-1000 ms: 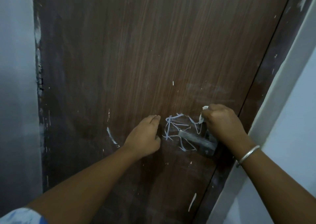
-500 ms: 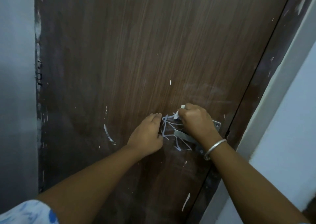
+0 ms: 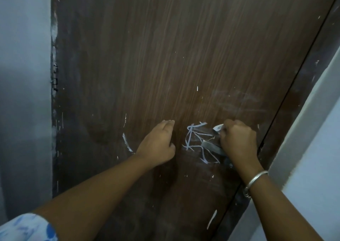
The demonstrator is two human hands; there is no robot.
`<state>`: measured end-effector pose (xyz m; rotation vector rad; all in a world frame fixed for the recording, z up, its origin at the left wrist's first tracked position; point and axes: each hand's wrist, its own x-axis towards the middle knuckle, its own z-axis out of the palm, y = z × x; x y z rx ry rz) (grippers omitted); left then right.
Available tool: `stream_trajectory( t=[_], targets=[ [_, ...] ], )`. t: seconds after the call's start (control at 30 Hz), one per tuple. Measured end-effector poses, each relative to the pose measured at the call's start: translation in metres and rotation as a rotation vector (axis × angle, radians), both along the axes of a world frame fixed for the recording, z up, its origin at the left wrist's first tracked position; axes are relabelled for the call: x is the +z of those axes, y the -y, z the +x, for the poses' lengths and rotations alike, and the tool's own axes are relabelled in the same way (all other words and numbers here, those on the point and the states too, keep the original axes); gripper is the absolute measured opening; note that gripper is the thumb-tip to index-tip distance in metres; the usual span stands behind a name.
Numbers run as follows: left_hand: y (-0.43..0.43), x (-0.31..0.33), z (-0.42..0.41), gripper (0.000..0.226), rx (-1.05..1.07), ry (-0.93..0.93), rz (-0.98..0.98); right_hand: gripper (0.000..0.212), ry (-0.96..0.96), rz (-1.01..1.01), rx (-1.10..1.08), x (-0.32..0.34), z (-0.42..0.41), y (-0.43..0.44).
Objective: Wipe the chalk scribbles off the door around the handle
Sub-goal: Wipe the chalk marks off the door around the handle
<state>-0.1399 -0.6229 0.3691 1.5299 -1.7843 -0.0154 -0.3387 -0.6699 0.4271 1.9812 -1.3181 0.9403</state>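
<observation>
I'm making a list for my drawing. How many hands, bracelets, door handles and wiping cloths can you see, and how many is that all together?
Hands: 2, left hand and right hand
Bracelets: 1, bracelet on the right wrist
Door handles: 1, handle
Cloths: 1, cloth poking out of the right hand
Total: 5

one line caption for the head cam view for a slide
Right hand rubs a small white wipe over chalk scribbles by the door handle; left hand rests on the door.
</observation>
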Motion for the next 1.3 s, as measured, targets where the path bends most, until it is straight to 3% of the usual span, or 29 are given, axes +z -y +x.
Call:
stream_trajectory(
  t=[0.33, 0.63, 0.9, 1.17, 1.3],
  targets=[
    [0.006, 0.004, -0.03, 0.078, -0.096, -0.043, 0.072, 0.012, -0.076, 0.081, 0.141, 0.006, 0.049, 0.009],
    [0.009, 0.001, -0.016, 0.08, -0.155, -0.031, 0.193, 0.012, 0.088, 0.138, -0.196, 0.005, -0.011, -0.004],
    [0.016, 0.0, -0.011, 0.079, -0.2, -0.04, 0.214, 0.005, 0.011, 0.11, -0.283, -0.003, 0.001, -0.008],
    [0.025, 0.0, -0.005, 0.08, -0.225, -0.079, 0.247, 0.003, 0.063, 0.147, -0.21, -0.003, 0.008, -0.002],
    [0.021, 0.004, -0.012, 0.082, -0.185, 0.005, 0.286, 0.005, 0.072, 0.14, -0.138, -0.004, 0.016, 0.003]
  ],
)
